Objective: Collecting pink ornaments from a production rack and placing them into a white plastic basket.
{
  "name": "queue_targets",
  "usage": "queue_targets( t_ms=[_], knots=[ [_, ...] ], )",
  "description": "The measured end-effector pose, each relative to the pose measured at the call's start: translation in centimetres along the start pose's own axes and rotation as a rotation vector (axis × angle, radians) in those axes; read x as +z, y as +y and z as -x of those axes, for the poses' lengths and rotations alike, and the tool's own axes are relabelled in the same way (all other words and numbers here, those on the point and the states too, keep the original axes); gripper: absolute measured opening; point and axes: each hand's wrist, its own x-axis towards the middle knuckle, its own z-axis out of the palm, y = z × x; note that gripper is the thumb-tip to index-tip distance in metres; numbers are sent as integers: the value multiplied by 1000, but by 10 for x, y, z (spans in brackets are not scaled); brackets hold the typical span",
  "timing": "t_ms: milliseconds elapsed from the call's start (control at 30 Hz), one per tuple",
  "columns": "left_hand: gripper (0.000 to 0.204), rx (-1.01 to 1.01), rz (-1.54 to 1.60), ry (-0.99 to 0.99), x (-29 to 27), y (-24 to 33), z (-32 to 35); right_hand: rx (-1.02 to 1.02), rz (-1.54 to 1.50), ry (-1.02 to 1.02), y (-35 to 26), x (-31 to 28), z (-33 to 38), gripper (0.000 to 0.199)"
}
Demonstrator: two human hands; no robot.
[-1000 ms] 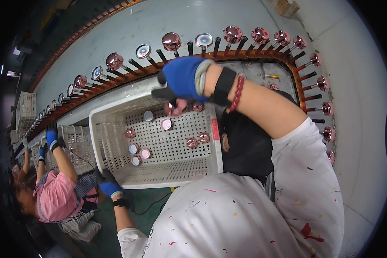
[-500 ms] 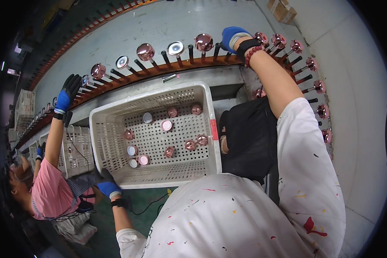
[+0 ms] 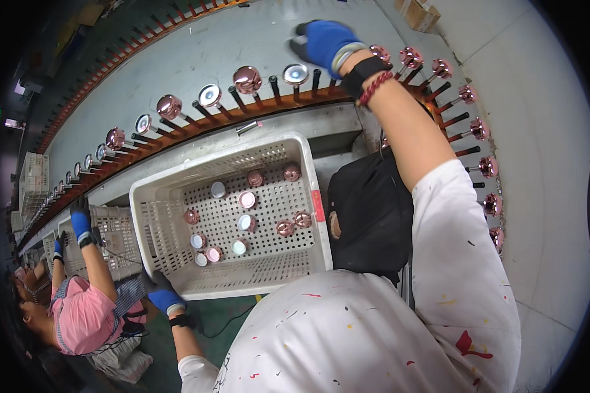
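Observation:
My right hand (image 3: 328, 44), in a blue glove with dark fingertips, hovers above the grey surface beyond a curved row of rods. Its thumb and fingers point left, apart, with nothing visible between them. Nearest it is a silvery-faced round cap (image 3: 295, 74) on a rod; left of that sits a shiny pink cap (image 3: 247, 80). My left hand (image 3: 162, 290), gloved too, grips the near-left corner of a white perforated plastic crate (image 3: 318, 245). Several small pink caps (image 3: 292, 172) lie spread in it, some showing pale insides, such as a white-faced cap (image 3: 246, 223).
Bare black-tipped rods (image 3: 274, 88) stand between the caps along an orange rail (image 3: 219, 116). A small metal tube (image 3: 248, 128) lies on the ledge. To the left, a co-worker in pink (image 3: 88, 314) reaches toward another white crate (image 3: 115, 229). A cardboard box (image 3: 418, 14) is at top right.
My right hand has moved left and away from me, off the rods. One more cap shows in the crate. The rods have shifted right, and the co-worker's arm has come down from the row.

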Motion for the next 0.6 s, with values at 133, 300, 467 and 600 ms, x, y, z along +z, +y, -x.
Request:
queue_targets(
  t_ms=[133,300,467,600],
  knots=[
    [38,58,21,19,0,-7,-4,272,162,-188,91,16,11,41],
    [38,13,-29,54,-27,-23,4,315,-29,-539,52,22,12,39],
    [39,-5,-96,56,-41,-23,14,-100,-123,-401,-90,-18,46,26],
    [40,25,-148,70,-42,-33,11,-400,-479,-503,-150,-28,81,43]
  ],
)
